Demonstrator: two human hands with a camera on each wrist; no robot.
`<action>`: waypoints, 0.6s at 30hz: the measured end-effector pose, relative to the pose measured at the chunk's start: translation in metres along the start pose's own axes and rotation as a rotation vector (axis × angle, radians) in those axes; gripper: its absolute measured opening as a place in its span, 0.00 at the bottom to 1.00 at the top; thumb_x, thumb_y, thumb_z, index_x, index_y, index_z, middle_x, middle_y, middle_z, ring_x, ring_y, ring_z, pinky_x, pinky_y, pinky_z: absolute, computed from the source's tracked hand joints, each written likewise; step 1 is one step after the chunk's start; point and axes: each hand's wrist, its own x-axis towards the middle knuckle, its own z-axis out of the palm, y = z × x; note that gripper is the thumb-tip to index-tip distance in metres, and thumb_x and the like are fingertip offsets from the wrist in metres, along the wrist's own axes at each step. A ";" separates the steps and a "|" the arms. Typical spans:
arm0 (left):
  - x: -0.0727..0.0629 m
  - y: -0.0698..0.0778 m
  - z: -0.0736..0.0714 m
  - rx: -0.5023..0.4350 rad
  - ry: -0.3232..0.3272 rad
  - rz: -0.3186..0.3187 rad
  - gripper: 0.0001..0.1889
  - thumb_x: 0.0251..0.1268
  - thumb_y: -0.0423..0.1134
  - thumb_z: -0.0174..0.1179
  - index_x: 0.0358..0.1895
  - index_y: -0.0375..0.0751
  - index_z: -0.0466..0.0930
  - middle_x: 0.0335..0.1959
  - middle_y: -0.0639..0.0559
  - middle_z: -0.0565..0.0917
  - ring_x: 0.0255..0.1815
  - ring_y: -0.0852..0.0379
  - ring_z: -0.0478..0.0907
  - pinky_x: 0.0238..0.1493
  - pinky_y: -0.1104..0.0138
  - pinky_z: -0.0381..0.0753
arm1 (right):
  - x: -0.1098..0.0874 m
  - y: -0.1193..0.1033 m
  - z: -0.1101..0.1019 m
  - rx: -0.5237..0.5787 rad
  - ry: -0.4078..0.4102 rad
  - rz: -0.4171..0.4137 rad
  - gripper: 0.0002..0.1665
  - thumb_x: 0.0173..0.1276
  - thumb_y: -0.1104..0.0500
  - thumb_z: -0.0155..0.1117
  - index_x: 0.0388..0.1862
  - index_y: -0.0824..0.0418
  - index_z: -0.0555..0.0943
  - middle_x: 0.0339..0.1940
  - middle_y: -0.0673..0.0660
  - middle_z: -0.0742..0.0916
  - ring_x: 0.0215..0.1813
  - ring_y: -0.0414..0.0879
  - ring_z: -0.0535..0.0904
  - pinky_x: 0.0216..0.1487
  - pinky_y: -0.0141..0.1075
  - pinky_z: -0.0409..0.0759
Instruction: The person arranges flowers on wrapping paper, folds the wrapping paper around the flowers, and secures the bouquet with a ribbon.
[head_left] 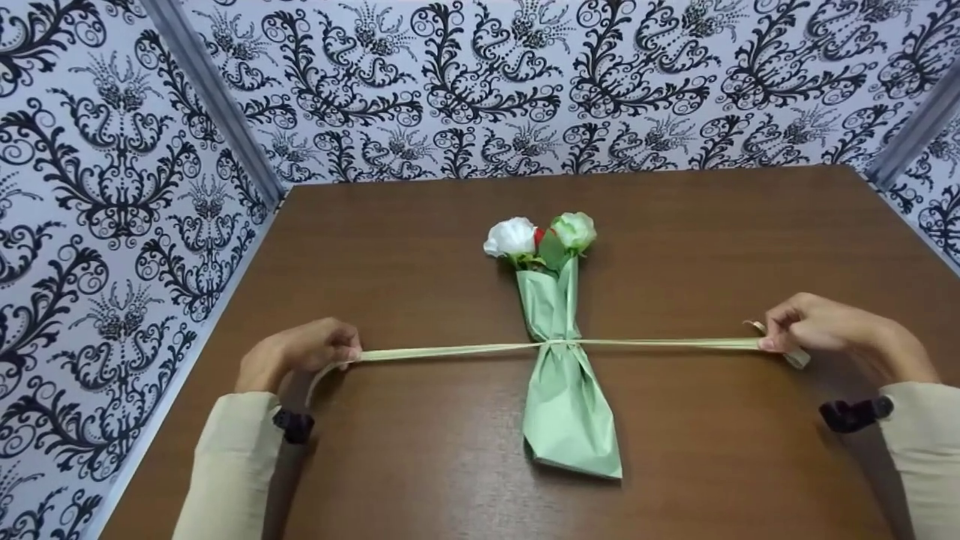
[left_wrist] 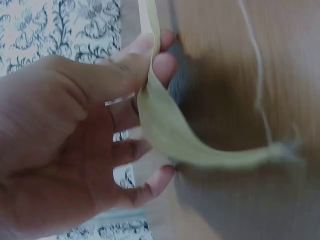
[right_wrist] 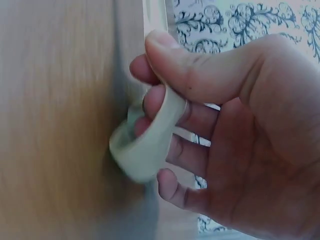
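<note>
A bouquet in light green wrapping paper point(head_left: 571, 420) lies on the brown table, its waist cinched by a pale yellow-green ribbon point(head_left: 442, 351). A white flower point(head_left: 511, 237), a pale green flower point(head_left: 574, 231) and a bit of red show at its top. Out to the left, my left hand point(head_left: 304, 351) pinches one ribbon end between thumb and fingers; the loose tail point(left_wrist: 175, 132) hangs below in the left wrist view. My right hand point(head_left: 825, 326) pinches the other end, whose tail point(right_wrist: 150, 140) curls beside the fingers in the right wrist view. Between both hands the ribbon runs straight and taut.
The brown table point(head_left: 420, 262) reaches back to a white wall point(head_left: 495, 90) with black scroll patterns. A similar patterned panel point(head_left: 112, 187) stands along the left side, and grey posts point(head_left: 214, 97) mark the corners. Each wrist wears a small black camera point(head_left: 294, 425).
</note>
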 end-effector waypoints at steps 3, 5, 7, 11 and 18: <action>-0.003 -0.005 -0.002 -0.001 0.002 0.014 0.07 0.72 0.32 0.56 0.35 0.36 0.81 0.27 0.50 0.80 0.29 0.60 0.72 0.32 0.70 0.71 | -0.006 0.005 0.002 0.022 -0.001 -0.029 0.14 0.66 0.67 0.63 0.19 0.61 0.78 0.22 0.42 0.78 0.26 0.32 0.71 0.28 0.29 0.69; -0.003 -0.008 -0.003 -0.005 0.009 0.027 0.07 0.73 0.32 0.56 0.36 0.36 0.81 0.27 0.50 0.80 0.29 0.60 0.72 0.32 0.70 0.71 | -0.008 0.006 0.002 0.029 -0.005 -0.027 0.13 0.65 0.68 0.63 0.19 0.62 0.77 0.22 0.42 0.78 0.26 0.32 0.71 0.27 0.28 0.69; -0.003 -0.011 -0.004 -0.016 0.011 0.031 0.07 0.73 0.32 0.56 0.36 0.35 0.81 0.27 0.50 0.80 0.29 0.60 0.72 0.33 0.70 0.71 | -0.009 0.007 0.001 0.038 -0.010 -0.008 0.13 0.64 0.67 0.63 0.20 0.62 0.77 0.21 0.43 0.78 0.26 0.33 0.71 0.27 0.28 0.69; -0.005 -0.016 -0.005 -0.030 0.010 0.031 0.07 0.72 0.31 0.55 0.34 0.34 0.80 0.26 0.50 0.79 0.29 0.61 0.71 0.32 0.72 0.70 | -0.009 0.006 0.000 0.031 -0.016 0.038 0.12 0.64 0.63 0.66 0.20 0.62 0.79 0.20 0.43 0.77 0.24 0.33 0.71 0.27 0.29 0.68; -0.005 -0.019 -0.006 -0.043 0.015 0.044 0.08 0.72 0.31 0.56 0.34 0.33 0.80 0.26 0.49 0.79 0.29 0.61 0.71 0.32 0.72 0.70 | -0.009 0.006 0.000 0.029 -0.016 0.045 0.12 0.65 0.62 0.65 0.21 0.61 0.80 0.20 0.43 0.77 0.25 0.34 0.71 0.27 0.29 0.69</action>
